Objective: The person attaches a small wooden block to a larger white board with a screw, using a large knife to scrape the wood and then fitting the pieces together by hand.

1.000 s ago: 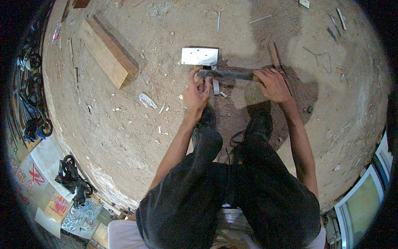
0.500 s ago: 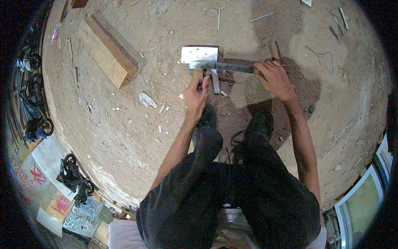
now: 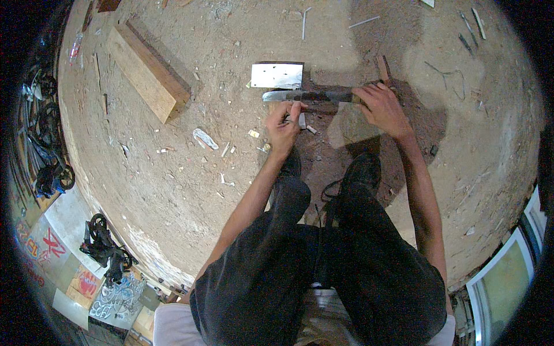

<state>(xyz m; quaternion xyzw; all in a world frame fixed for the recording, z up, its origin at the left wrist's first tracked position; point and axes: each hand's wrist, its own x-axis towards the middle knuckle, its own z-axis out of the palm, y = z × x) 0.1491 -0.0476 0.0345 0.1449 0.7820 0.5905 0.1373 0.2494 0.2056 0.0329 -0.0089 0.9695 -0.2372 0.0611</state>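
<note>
My right hand [image 3: 384, 109] is closed around the handle end of a long machete-like knife [image 3: 323, 96]. Its dark blade points left, level with the ground, and ends in a shiny rounded tip. Just under the blade, my left hand [image 3: 283, 127] has its fingers curled and pressed together; what they hold is hidden. A thin pale strip [image 3: 302, 120] shows beside those fingers. Right beyond the blade lies a white rectangular plate [image 3: 277, 75] with a few dark marks. Part of a small wood piece seems to sit under the blade tip, mostly covered by my left hand.
A thick wooden beam [image 3: 144, 72] lies on the dirt floor at the left. Small scraps and a flattened pale piece [image 3: 205, 139] are scattered nearby. A reddish stick [image 3: 384, 69] lies beyond my right hand. My dark shoes [image 3: 360, 173] stand close below the knife.
My left hand has shifted slightly right, and its fingers now cover more of the pale strip and wood piece. The knife blade has turned slightly, its tip a little nearer me.
</note>
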